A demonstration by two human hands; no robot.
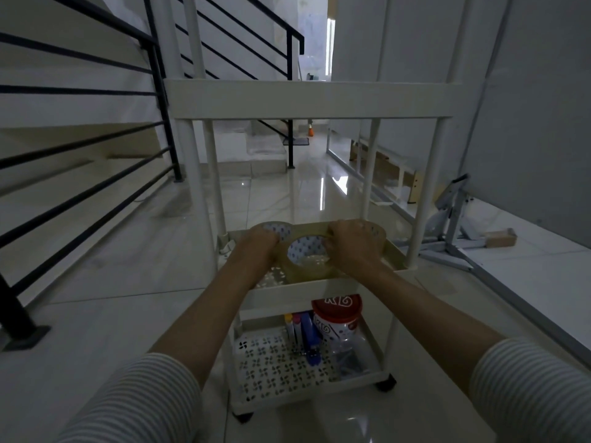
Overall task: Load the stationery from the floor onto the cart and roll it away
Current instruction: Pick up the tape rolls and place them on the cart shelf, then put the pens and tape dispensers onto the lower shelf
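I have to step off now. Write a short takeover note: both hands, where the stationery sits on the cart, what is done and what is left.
Left hand and right hand each grip tape rolls over the cart's middle shelf; three rolls show there, whether they rest on it yet is unclear.
Bottom shelf holds a red-lidded jar, a blue stapler and some markers.
Done: those items loaded.
Left: let go of the tape, check the floor outside this view for leftovers, roll the cart away.
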